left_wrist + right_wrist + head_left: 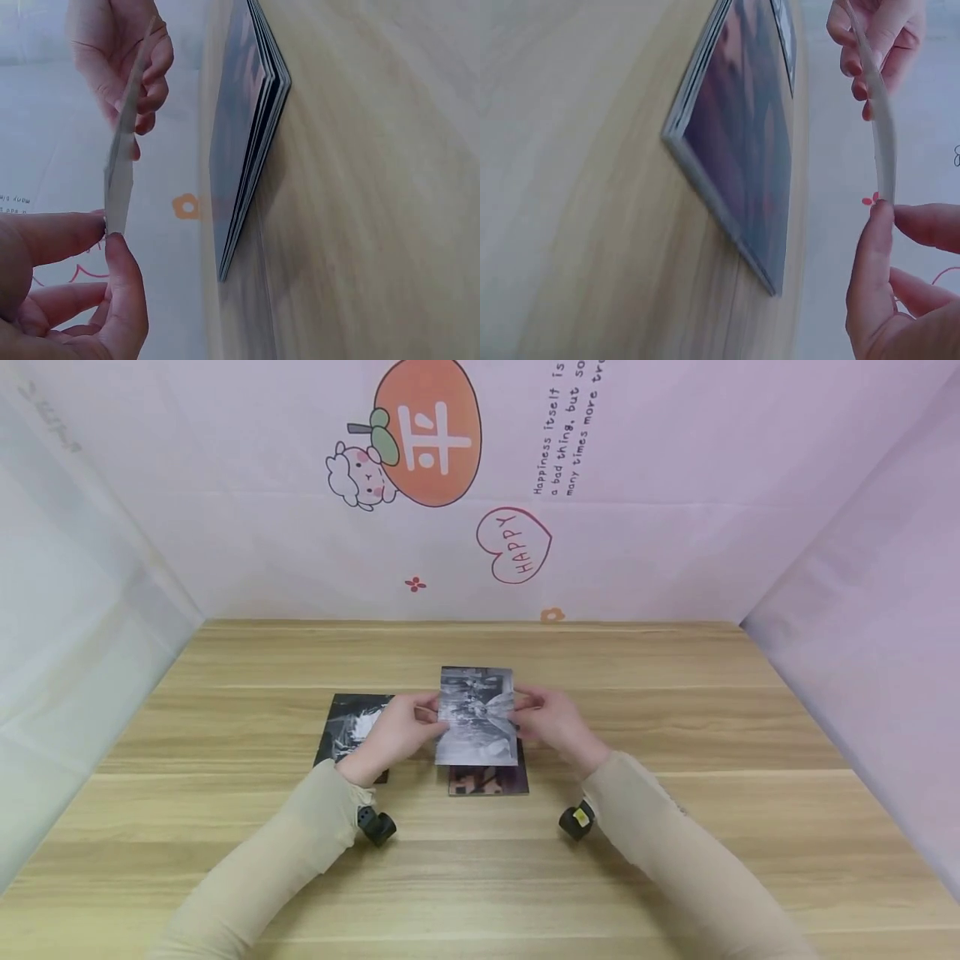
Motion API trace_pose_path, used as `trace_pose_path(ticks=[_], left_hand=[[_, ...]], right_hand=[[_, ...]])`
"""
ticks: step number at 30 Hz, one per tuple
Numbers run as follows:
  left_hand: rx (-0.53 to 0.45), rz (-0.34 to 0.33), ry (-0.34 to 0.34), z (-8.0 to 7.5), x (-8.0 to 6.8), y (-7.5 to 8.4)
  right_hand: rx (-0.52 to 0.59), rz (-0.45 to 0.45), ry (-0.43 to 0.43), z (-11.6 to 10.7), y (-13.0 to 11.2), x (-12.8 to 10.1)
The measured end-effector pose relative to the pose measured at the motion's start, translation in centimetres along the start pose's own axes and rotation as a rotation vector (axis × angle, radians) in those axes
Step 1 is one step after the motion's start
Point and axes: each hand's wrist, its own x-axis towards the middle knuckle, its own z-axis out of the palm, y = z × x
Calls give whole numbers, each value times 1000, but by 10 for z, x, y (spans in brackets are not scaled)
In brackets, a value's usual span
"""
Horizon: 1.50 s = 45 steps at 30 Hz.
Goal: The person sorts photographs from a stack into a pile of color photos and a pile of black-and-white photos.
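A black-and-white photo print (477, 717) is held up between both hands, slightly bent in the wrist views. Thumb and fingers of the left hand (397, 727) pinch its left edge, and the right hand (553, 723) pinches the right edge. Below the print lies a stack of photos (487, 781), its top one dark and purplish; the held print hides most of it in the head view. The several layers of the stack (739, 142) show from the side in the right wrist view. Another dark photo (347, 727) lies to the left, partly covered by the left hand.
The wooden table (675, 710) carries the photos near its middle. Behind it hangs a white printed cloth (637, 552), with more pale cloth on both sides. A small black camera sits at each wrist, the left camera (377, 825) and the right camera (576, 821).
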Motion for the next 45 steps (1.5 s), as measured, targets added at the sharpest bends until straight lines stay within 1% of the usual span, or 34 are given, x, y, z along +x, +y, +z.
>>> trace_pose_path(ticks=[4,6,12,19,25,27,33,40,45], left_hand=[[19,-28,21,-7,-2,-4],[24,-39,20,-10,-2,-6],[40,-25,15,-20,-6,-17],[63,-11,22,-33,-17,-23],[69,4,55,-43,-23,-30],[72,0,62,-46,-25,-34],[62,-7,43,-55,-34,-42],[107,-29,64,-66,-42,-50],[105,-50,56,-75,-47,-57]], right_hand=[[47,-3,22,8,-5,2],[81,-3,28,13,-8,2],[158,0,24,25,-14,4],[191,-6,24,39,-19,5],[229,-5,25,54,-20,8],[245,-5,23,60,-21,8],[250,16,0,78,-23,7],[282,1,-25,95,-27,9],[286,12,-27,106,-31,12]])
